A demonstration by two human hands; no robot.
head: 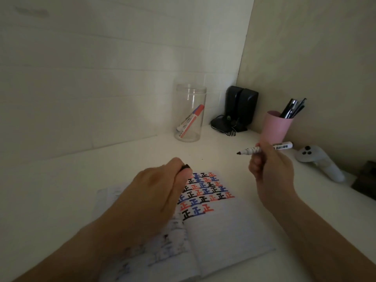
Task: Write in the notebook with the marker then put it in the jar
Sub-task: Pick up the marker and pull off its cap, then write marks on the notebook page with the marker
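Marker (264,148) is uncapped and held in the air by the right hand (270,165), fingers closed round the middle of its barrel, its dark tip pointing left toward the back of the bench (122,159) and well clear of the paper. The barrel is white with dark printing and a black end. The left hand (160,186) is closed in a loose fist over the upper left of the notebook (213,220), with a small black piece, probably the cap (186,166), pinched at its fingertips.

The notebook lies open near the front edge of the bench, its right page filled at the top with rows of one repeated character in black, blue and red; the lower part of that page is blank. The clear jar (190,112) stands open at the back of the bench, against the wall, with a red-capped marker (47,119) leaning inside it.

Risks, as I judge them: the bare tip could brush the left hand or the white bench and leave a mark if the hands come together carelessly. Dropped into the jar uncapped, the marker would dry out and smear the plastic. The jar looks light and tall, so a knock on its rim could tip it. The pink cup (276,127) of pens sits just behind the right hand and could be mistaken for the target.
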